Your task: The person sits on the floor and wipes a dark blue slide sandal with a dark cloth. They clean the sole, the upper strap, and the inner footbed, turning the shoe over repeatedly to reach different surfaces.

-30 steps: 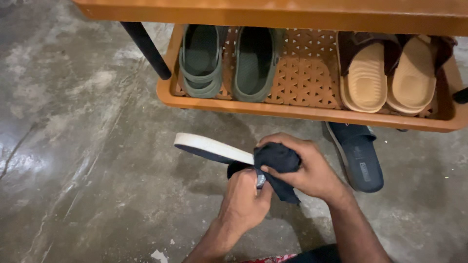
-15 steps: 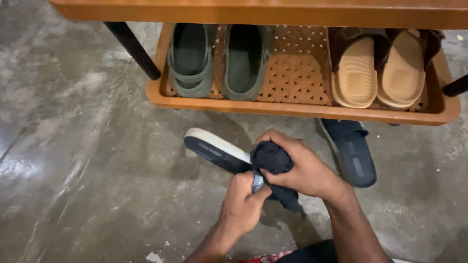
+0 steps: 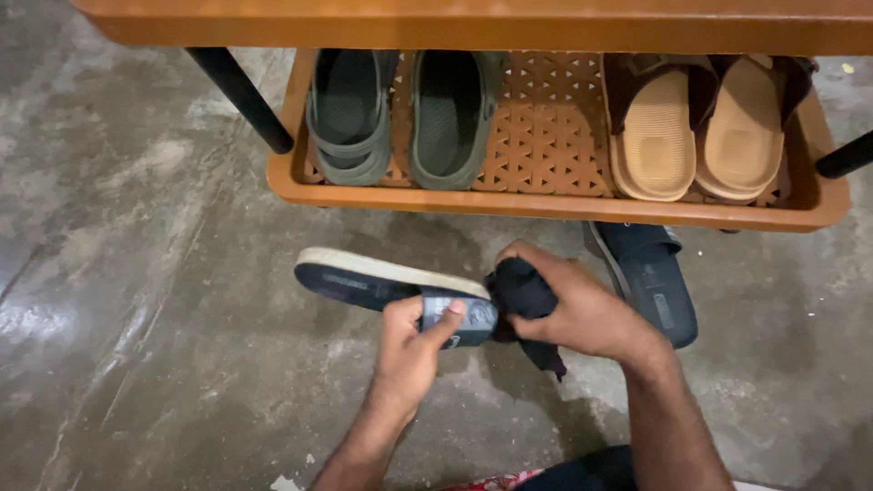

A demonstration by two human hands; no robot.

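My left hand [image 3: 411, 338] grips a dark blue slide sandal [image 3: 364, 282] with a white sole edge, held on its side above the floor, toe pointing left. My right hand [image 3: 582, 309] clutches a bunched dark cloth [image 3: 526, 293] pressed against the sandal's strap end. The matching dark blue sandal [image 3: 657, 284] lies flat on the floor just right of my right hand, partly under the rack.
An orange plastic shoe rack shelf [image 3: 546, 202] stands ahead with a pair of green clogs [image 3: 400, 118] on the left and tan slides [image 3: 700, 127] on the right. A black rack leg [image 3: 241, 95] stands at the left. The grey concrete floor [image 3: 136, 300] is stained.
The held sandal has shifted left and turned so more of its dark footbed shows. My left hand moved up onto the strap; the cloth moved right of it.
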